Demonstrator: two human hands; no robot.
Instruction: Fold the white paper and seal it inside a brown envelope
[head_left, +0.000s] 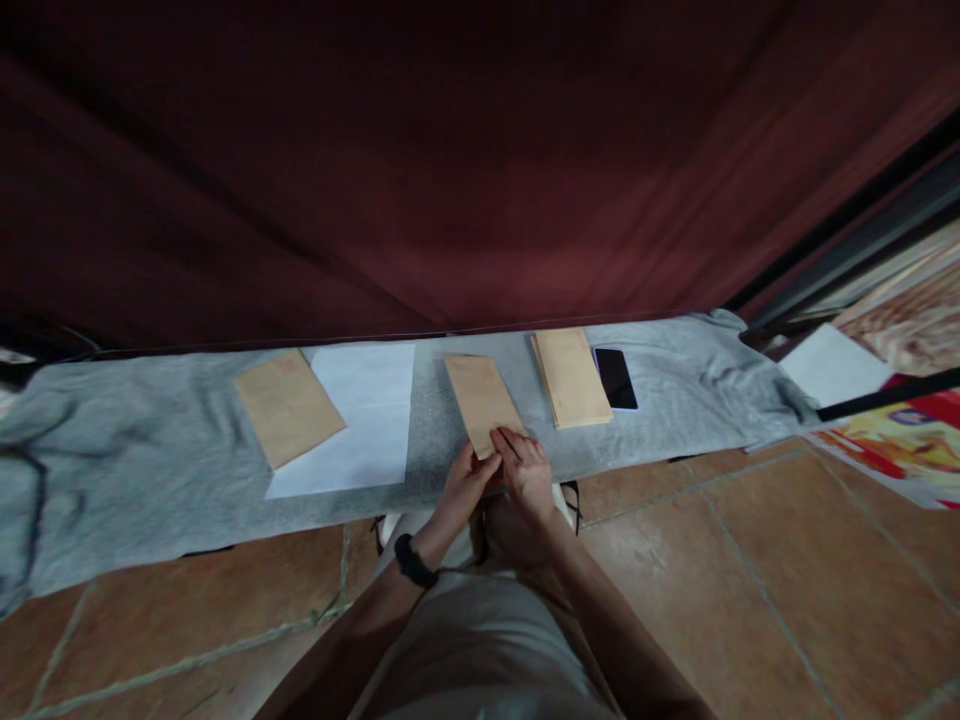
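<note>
Envelope [482, 402] lies mid-frame on the grey cloth [135, 440]; we pinch its near end with both hands, left hand [466, 482] and right hand [526, 470], whose fingers cover that edge. Right of it sit a stack [571, 376] and a phone [616, 378]; left, another envelope [287, 406] overlaps white paper [367, 415].

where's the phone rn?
Head view: the phone lies face up on the grey cloth, right of centre, just right of the envelope stack and beyond the right hand.
</note>
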